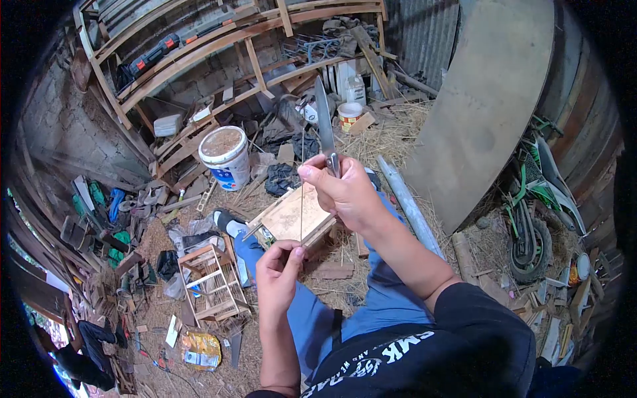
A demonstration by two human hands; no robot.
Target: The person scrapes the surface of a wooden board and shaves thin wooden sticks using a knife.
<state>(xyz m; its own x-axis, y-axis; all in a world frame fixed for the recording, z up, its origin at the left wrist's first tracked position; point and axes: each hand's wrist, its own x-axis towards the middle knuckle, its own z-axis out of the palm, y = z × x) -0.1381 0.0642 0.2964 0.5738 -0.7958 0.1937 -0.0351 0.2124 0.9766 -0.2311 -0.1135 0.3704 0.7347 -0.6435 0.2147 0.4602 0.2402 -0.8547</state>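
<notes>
My right hand (350, 198) is wrapped around the handle of a knife (324, 119), its blade pointing up and away from me. Lower and to the left, my left hand (279, 270) pinches the bottom of a thin stick (302, 222) between thumb and fingers. The stick runs upright past my right thumb and fingertips, beside the blade; whether the thumb presses on it I cannot tell. Behind both hands stands a small wooden bench (282, 221) with light dust or shavings on its top, between my knees.
A white bucket (224, 159) full of shavings stands beyond the bench. A slatted wooden frame (212, 282) and a yellow plastic bag (201, 350) lie left. A grey pipe (408, 202), large leaning board (481, 109) and green-and-white motorbike (534, 205) are right. Another person (83, 361) is at lower left.
</notes>
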